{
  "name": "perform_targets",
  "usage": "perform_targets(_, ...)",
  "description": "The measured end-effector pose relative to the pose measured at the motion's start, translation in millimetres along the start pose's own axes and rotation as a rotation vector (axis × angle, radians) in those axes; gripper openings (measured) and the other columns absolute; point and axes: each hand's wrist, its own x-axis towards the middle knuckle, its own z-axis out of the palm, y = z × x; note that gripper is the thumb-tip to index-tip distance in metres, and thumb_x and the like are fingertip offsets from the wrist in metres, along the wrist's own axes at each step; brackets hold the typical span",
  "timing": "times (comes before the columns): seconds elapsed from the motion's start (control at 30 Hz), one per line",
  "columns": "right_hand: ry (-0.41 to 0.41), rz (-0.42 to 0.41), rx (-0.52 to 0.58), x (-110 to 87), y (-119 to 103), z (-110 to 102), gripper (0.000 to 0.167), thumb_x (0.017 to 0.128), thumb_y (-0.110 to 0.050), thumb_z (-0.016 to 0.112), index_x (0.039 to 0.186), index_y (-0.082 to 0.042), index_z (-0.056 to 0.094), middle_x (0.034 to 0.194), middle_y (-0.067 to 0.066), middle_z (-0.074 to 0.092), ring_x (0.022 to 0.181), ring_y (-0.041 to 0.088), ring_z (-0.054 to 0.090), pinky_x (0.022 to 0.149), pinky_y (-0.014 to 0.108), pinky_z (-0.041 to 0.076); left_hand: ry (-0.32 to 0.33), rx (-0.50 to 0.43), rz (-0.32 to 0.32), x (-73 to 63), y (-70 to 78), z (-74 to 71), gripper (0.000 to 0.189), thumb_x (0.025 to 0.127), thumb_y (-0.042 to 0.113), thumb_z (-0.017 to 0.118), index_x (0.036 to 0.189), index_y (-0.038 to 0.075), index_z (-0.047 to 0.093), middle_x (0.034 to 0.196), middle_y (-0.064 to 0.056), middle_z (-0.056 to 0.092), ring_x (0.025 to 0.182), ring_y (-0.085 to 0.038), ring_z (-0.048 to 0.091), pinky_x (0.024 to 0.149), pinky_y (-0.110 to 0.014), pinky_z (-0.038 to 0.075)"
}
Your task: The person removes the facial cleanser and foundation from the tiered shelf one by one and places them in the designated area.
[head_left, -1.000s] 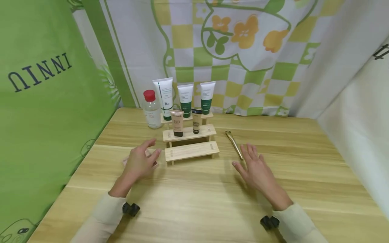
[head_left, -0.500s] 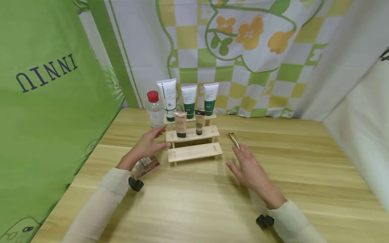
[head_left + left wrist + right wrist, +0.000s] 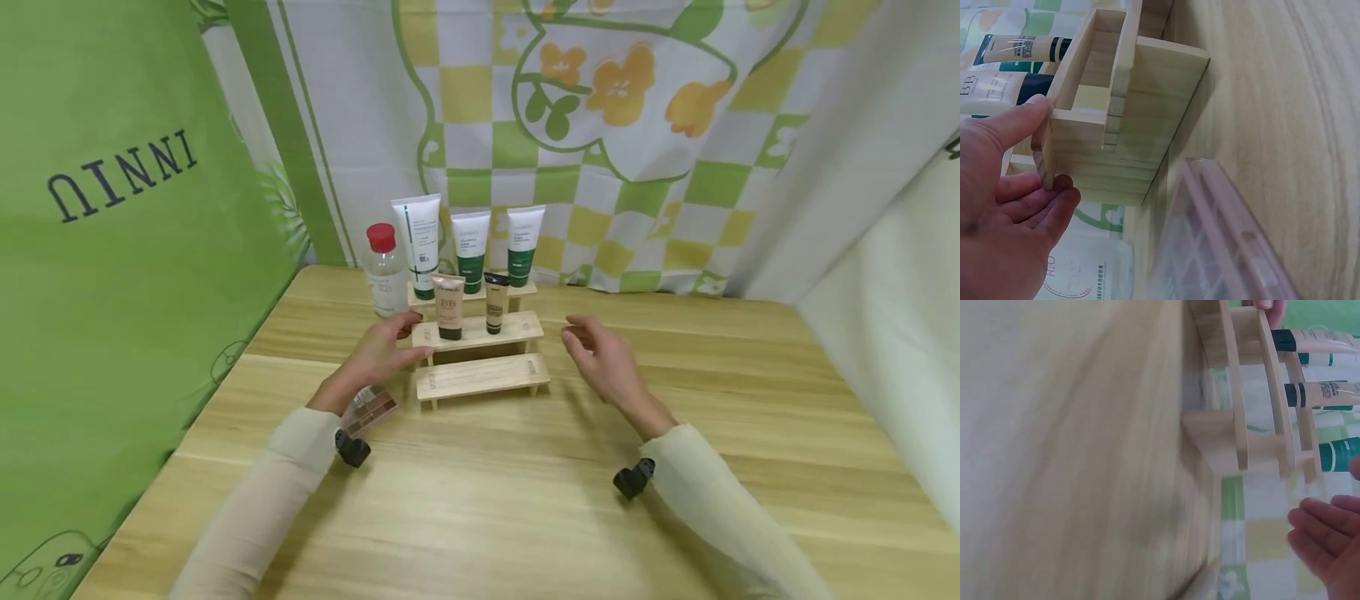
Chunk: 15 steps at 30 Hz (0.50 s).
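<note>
A tiered wooden display stand (image 3: 480, 379) stands on the table. My left hand (image 3: 375, 358) pinches the left end of its middle shelf, thumb above and fingers beneath, as the left wrist view shows. Off the stand's right side, my right hand (image 3: 611, 367) hovers with loosely bent fingers, holding nothing. On the middle shelf are a BB cream tube (image 3: 449, 310) and a small gold tube with a black base (image 3: 495, 307). Three white-and-green tubes, including the tall left one (image 3: 418, 246), stand upright on the top shelf. The lowest shelf bears nothing.
A clear bottle with a red cap (image 3: 384, 279) stands behind my left hand. An eyeshadow palette (image 3: 371, 410) lies by my left wrist. The slim gold tube is hidden from the head view; part of a slender object (image 3: 1200, 584) shows low in the right wrist view.
My left hand has moved from over the palette to the stand's left end and taken hold of it. My right hand has shifted forward and left, over the slim gold tube, toward the stand.
</note>
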Motion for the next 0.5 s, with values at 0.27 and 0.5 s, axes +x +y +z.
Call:
perform_targets(0.27, -0.033, 0.010, 0.187, 35.7, -31, 29, 0.043, 0.097, -0.022, 0.062, 0.130, 0.004, 0.055, 0.118, 0.021, 0.065, 0.107, 0.033, 0.063, 0.091, 0.044, 0.054, 0.012, -0.004, -0.046, -2.7, -2.8, 4.3, 0.056, 0.089, 0.020, 0.074, 0.132, -0.006, 0.052, 0.130, -0.026, 0.057, 0.115, -0.039, 0.059, 0.098, -0.048, 0.049)
perform_targets(0.5, -0.059, 0.092, 0.252, 55.1, -52, 46, 0.048, 0.092, -0.023, 0.070, 0.131, 0.002, 0.054, 0.119, 0.022, 0.063, 0.109, 0.035, 0.062, 0.091, 0.042, 0.054, 0.011, 0.020, -0.025, 1.3, -1.0, 1.2, 0.055, 0.087, 0.022, 0.076, 0.129, -0.006, 0.054, 0.123, -0.025, 0.061, 0.111, -0.038, 0.060, 0.096, -0.047, 0.051)
